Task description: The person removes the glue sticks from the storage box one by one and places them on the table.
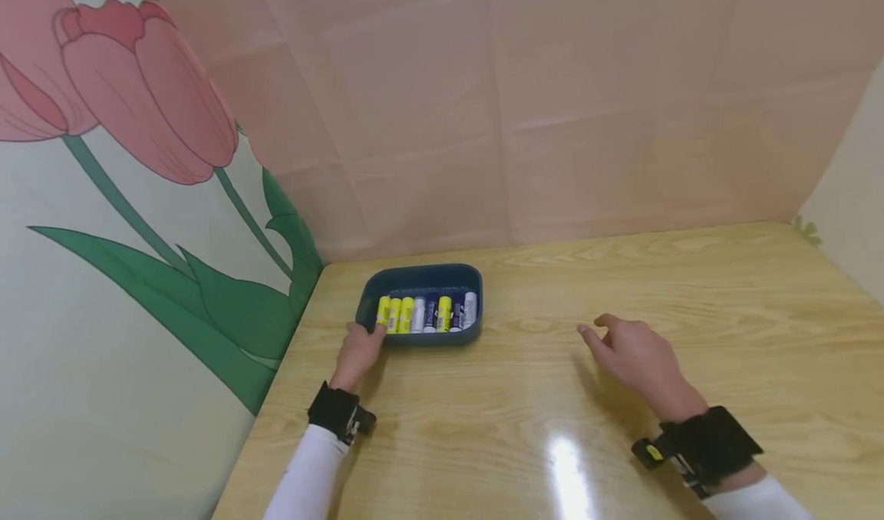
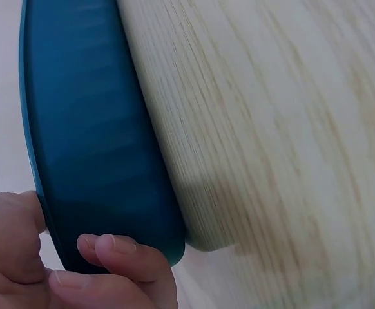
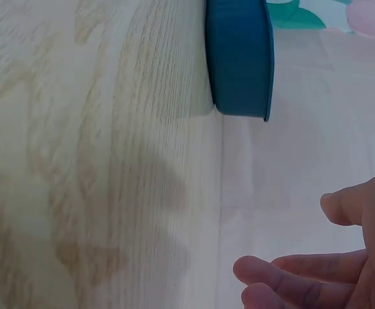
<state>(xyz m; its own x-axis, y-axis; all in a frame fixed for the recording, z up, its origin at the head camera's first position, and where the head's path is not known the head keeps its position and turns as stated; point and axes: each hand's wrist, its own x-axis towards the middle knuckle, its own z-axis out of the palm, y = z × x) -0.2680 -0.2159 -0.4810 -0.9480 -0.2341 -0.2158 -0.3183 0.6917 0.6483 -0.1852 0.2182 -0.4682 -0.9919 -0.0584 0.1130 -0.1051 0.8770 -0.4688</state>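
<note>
A dark teal plastic tray [image 1: 430, 340] sits on the table near its back left. In it lies a row of several small cylinders [image 1: 407, 315], yellow, white and dark blue, side by side. My left hand [image 1: 362, 347] grips the tray's near left corner. In the left wrist view the thumb [image 2: 26, 215] is at the rim and the fingers [image 2: 129, 257] curl against the outer wall. Well to the right of the tray, my right hand [image 1: 637, 359] hovers over the table with loosely bent fingers and nothing in it.
The wooden table [image 1: 525, 397] meets a pink cloth [image 1: 442, 121] at the back. A panel with printed tulips [image 1: 152, 90] stands along the left edge, and a pale panel [image 1: 856, 175] borders the right. Both wrists wear black straps [image 1: 714, 447] with small cameras.
</note>
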